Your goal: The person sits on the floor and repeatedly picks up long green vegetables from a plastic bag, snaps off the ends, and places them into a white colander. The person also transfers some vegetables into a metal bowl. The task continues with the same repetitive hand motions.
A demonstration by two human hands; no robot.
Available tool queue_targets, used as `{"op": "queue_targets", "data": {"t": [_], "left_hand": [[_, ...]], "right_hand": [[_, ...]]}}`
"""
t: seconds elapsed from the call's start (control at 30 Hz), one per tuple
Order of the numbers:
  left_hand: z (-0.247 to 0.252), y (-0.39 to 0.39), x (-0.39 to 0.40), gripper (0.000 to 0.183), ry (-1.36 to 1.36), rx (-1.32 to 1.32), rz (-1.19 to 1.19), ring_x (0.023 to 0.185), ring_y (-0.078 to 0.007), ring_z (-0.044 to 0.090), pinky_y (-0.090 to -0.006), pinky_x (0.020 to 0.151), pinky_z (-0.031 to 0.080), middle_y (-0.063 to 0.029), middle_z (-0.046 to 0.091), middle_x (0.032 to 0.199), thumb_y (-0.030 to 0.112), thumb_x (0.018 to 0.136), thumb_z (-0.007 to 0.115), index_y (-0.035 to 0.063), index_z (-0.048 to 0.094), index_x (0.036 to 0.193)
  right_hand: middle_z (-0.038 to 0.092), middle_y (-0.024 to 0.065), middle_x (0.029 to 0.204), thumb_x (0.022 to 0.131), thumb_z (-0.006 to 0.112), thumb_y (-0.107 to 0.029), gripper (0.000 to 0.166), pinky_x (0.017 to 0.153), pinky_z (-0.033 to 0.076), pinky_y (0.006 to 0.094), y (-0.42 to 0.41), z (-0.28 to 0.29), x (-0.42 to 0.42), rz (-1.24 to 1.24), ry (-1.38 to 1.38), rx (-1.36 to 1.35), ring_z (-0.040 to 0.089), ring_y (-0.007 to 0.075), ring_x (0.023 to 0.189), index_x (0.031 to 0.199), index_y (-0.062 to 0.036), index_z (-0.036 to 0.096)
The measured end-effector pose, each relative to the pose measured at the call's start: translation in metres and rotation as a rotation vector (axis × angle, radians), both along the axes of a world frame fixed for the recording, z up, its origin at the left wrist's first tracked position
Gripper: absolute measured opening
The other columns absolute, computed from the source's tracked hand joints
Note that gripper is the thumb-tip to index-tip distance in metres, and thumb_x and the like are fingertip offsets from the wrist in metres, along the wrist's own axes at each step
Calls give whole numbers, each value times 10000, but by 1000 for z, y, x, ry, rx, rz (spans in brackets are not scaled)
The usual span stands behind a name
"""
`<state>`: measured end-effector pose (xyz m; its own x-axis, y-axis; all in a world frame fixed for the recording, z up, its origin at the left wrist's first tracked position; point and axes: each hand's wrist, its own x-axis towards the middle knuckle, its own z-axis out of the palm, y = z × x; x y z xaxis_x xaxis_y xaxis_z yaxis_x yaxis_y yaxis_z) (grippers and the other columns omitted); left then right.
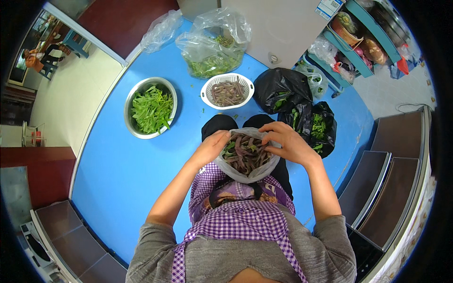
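Observation:
A translucent plastic bag [233, 173] of dark purple bean pods [247, 152] rests on my lap, its mouth rolled open. Some green leaves [230, 145] lie among the pods. My left hand [214, 145] grips the bag's left rim. Over the right side of the mouth, my right hand [288, 141] has its fingers apart, with the fingertips close to the pods. Beyond my knees stands a white plastic colander [204, 94] with shorter purple bean pieces [228, 93] in it. To its left, a metal basin [128, 116] contains green leafy vegetables [152, 109].
A large clear bag of greens [216, 65] stands behind the colander. Black plastic bags [283, 86] with leafy greens lie to the right on the blue floor [116, 169]. A teal shelf rack [354, 53] is at the upper right, with drawers [385, 191] below. A person [33, 60] sits beyond the doorway.

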<state>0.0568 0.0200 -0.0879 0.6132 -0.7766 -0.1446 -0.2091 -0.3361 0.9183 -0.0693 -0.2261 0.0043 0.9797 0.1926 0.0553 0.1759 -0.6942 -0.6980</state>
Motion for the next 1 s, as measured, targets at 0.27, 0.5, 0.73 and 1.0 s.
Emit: {"op": "queue_targets", "data": {"t": [0.27, 0.5, 0.73, 1.0], "left_hand": [[90, 3, -23, 176, 78, -307, 246, 932, -133, 604, -249, 817, 457, -75, 638, 1009, 97, 963, 550, 11, 665, 1066], [146, 3, -22, 179, -611, -105, -128, 752, -290, 602, -374, 637, 492, -121, 593, 863, 86, 852, 669, 20, 627, 1013], [134, 3, -20, 88, -438, -202, -262, 703, -290, 561, -380, 617, 467, -118, 558, 811, 68, 869, 640, 8, 615, 927], [109, -4, -46, 139, -186, -504, 222, 678, -157, 537, -270, 619, 416, -63, 575, 781, 73, 951, 515, -21, 616, 933]], "right_hand": [[659, 37, 914, 772, 761, -87, 208, 743, 498, 323, 23, 41, 2, -240, 197, 535, 612, 190, 881, 939, -30, 651], [633, 37, 800, 773, 747, -148, 165, 661, 470, 346, 37, 71, 6, -98, 5, 166, 578, 218, 770, 900, -74, 673], [640, 43, 796, 796, 736, -140, 148, 636, 466, 330, 40, 74, 2, -64, 38, 162, 587, 182, 727, 881, -60, 645], [669, 64, 876, 919, 630, -59, 107, 600, 489, 228, 61, 50, 4, -469, -36, 972, 619, 87, 746, 981, -36, 546]]}}
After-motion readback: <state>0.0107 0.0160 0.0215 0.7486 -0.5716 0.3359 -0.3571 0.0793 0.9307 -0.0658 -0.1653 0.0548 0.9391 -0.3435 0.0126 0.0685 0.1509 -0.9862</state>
